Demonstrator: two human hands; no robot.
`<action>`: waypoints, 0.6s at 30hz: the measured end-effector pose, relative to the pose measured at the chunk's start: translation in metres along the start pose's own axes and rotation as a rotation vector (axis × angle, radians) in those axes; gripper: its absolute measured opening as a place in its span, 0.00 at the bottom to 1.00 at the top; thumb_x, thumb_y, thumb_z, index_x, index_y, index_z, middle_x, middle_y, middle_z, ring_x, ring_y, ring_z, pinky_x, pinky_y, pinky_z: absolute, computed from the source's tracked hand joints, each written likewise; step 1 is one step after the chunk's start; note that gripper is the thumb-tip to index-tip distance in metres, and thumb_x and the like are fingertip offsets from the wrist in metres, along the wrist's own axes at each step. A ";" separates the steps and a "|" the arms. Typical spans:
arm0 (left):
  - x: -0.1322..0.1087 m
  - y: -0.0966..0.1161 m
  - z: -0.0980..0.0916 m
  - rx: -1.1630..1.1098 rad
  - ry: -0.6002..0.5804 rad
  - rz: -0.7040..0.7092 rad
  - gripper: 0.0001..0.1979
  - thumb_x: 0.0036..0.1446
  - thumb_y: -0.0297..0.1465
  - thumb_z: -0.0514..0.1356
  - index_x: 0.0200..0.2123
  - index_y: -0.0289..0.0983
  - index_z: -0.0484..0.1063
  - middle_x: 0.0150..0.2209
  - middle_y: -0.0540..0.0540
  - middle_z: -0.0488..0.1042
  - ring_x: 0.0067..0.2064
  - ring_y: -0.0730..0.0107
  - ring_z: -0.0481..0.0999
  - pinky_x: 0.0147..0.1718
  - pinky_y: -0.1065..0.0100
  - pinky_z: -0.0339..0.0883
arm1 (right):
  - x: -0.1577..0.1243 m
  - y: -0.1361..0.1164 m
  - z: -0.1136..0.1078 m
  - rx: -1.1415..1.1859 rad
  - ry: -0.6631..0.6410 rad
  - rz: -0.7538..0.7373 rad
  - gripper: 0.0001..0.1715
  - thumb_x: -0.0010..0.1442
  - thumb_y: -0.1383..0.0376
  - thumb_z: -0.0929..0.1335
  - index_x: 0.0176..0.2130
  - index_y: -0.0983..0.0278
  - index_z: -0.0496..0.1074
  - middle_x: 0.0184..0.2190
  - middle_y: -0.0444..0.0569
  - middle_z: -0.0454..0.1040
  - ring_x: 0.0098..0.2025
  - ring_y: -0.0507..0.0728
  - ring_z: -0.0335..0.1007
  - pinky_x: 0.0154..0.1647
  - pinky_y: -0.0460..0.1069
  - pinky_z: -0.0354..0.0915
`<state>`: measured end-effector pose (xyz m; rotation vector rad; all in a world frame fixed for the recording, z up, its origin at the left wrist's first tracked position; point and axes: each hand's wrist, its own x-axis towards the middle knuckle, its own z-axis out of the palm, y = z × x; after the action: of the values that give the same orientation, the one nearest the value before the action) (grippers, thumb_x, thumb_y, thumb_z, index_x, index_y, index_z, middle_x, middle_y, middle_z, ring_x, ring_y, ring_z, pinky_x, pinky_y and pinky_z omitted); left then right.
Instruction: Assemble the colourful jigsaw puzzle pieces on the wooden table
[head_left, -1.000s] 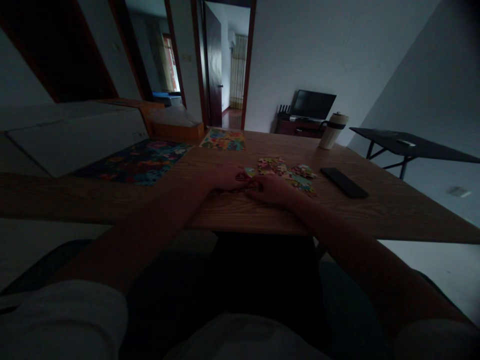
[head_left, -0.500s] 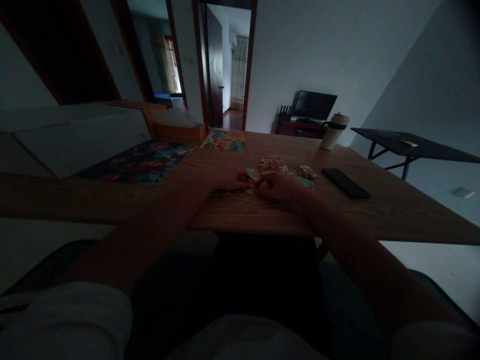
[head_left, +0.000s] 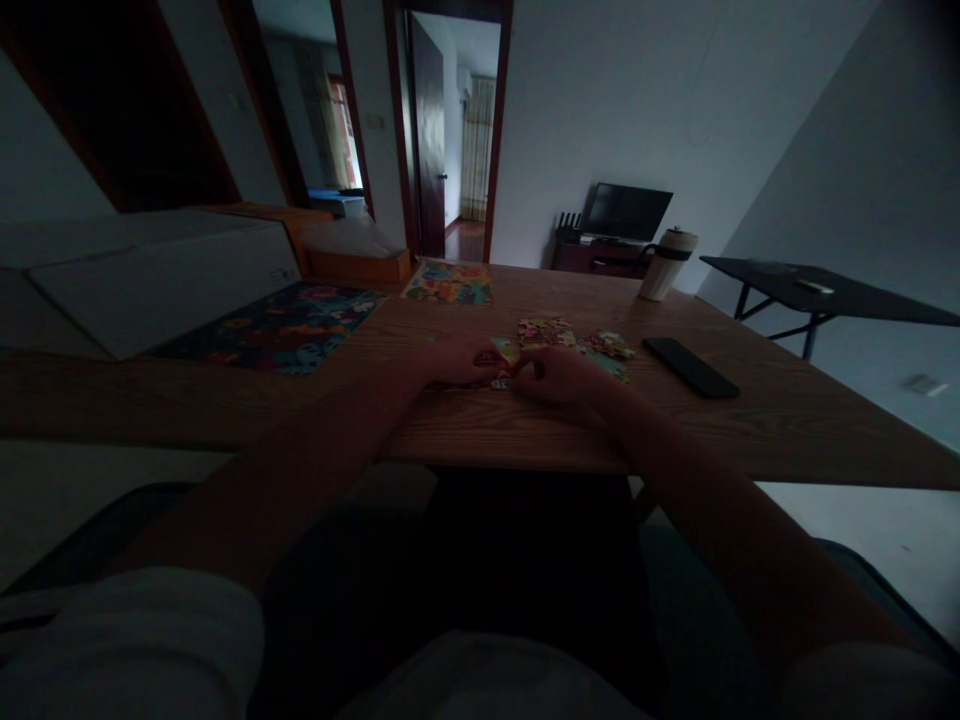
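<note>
I see a dark phone [head_left: 691,366] on my right, a cup [head_left: 666,263] far right, a picture [head_left: 450,282] far off, a mat [head_left: 279,326] left.

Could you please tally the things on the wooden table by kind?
Puzzle boards: 2
Loose piece piles: 1
Phones: 1
Mugs: 1
Boxes: 1
Total: 6
</note>
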<state>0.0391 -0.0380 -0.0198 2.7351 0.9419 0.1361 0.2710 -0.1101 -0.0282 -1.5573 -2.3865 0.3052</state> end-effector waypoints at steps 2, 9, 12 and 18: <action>0.000 -0.001 0.001 0.004 -0.018 -0.009 0.23 0.71 0.46 0.56 0.57 0.39 0.79 0.53 0.41 0.81 0.50 0.56 0.79 0.50 0.60 0.70 | -0.001 0.000 -0.001 -0.018 -0.003 -0.015 0.18 0.65 0.55 0.71 0.50 0.59 0.83 0.38 0.49 0.83 0.35 0.57 0.76 0.38 0.50 0.65; 0.002 -0.003 0.002 0.058 -0.047 -0.016 0.24 0.71 0.50 0.55 0.59 0.44 0.78 0.56 0.42 0.80 0.54 0.56 0.78 0.55 0.60 0.69 | -0.001 0.001 -0.001 -0.029 0.002 -0.010 0.18 0.66 0.54 0.71 0.50 0.58 0.83 0.39 0.49 0.83 0.36 0.58 0.76 0.38 0.50 0.65; 0.000 0.001 -0.001 0.086 -0.062 -0.016 0.26 0.72 0.50 0.52 0.60 0.43 0.77 0.58 0.41 0.79 0.55 0.54 0.78 0.56 0.58 0.68 | -0.001 0.002 0.000 -0.023 -0.006 -0.028 0.18 0.66 0.54 0.71 0.50 0.58 0.83 0.40 0.50 0.83 0.37 0.58 0.77 0.39 0.50 0.66; -0.001 -0.004 0.002 0.008 -0.101 0.018 0.28 0.73 0.51 0.50 0.63 0.42 0.75 0.60 0.41 0.78 0.56 0.57 0.78 0.56 0.62 0.68 | 0.005 0.014 -0.004 0.083 -0.022 -0.093 0.18 0.67 0.52 0.71 0.48 0.59 0.84 0.37 0.49 0.83 0.35 0.56 0.76 0.39 0.49 0.66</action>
<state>0.0364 -0.0363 -0.0223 2.7298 0.8923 -0.0024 0.2821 -0.1001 -0.0285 -1.4092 -2.4214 0.3987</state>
